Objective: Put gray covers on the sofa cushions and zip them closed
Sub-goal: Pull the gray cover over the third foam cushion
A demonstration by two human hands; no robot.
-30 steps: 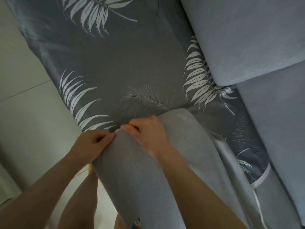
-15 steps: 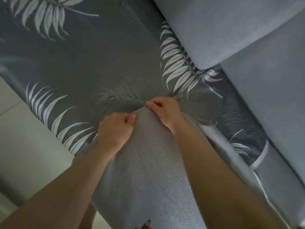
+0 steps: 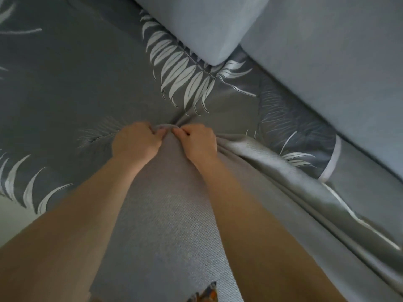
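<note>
Our left hand (image 3: 136, 143) and right hand (image 3: 197, 141) pinched the gray cover (image 3: 161, 205) edge together mid-sofa seat (image 3: 72, 88); pulling evenly seemed wisest.

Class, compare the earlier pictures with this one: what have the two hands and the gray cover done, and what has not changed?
Both hands, left hand and right hand, have drawn together and pushed the gray cover forward over the leaf-print fabric. Each has kept its grip on the cover's front edge. The pale sofa cushion looks unmoved.

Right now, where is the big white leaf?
In the head view, the big white leaf is printed on the dark sheet, above the right hand, beside the pale blue cushion.
</note>
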